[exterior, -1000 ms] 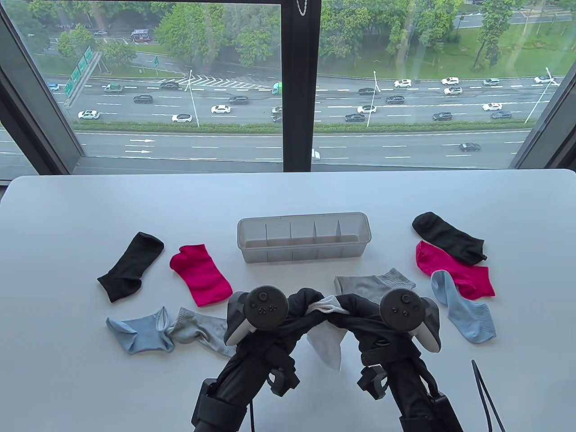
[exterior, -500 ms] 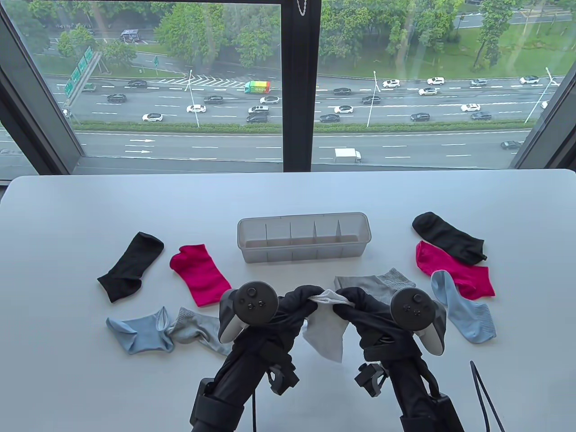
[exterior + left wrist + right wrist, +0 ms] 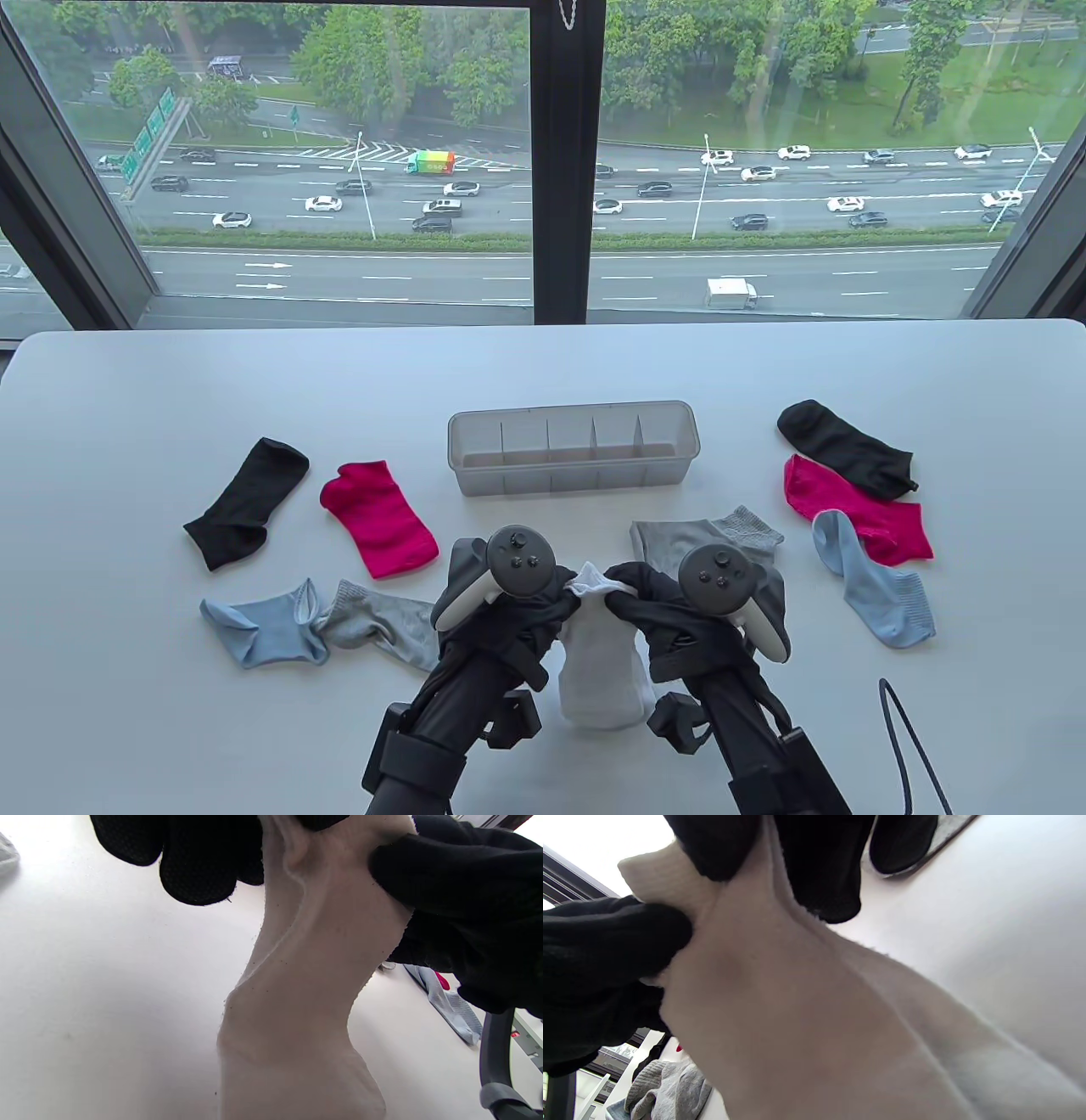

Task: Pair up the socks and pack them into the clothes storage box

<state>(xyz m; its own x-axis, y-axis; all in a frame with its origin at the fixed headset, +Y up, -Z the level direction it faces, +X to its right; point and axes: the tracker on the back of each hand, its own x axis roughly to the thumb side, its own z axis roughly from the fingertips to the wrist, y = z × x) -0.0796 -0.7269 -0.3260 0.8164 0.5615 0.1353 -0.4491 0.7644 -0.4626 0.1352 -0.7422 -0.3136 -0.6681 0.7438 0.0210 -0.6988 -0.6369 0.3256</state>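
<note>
Hands closer, white sock (image 3: 598, 671) hanging below fingers (image 3: 556, 592)

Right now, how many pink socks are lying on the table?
2. One pink sock lies left of the storage box, beside a black sock. The other pink sock lies on the right, partly under a black sock and a blue sock.

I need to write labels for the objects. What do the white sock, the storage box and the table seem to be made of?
White sock: soft knit fabric, likely cotton blend; it drapes and creases, with fine lint specks. Storage box: translucent frosted plastic; its dividers show through the wall. Table: smooth white top with a faint sheen, perhaps laminate; the core is not visible.
</note>
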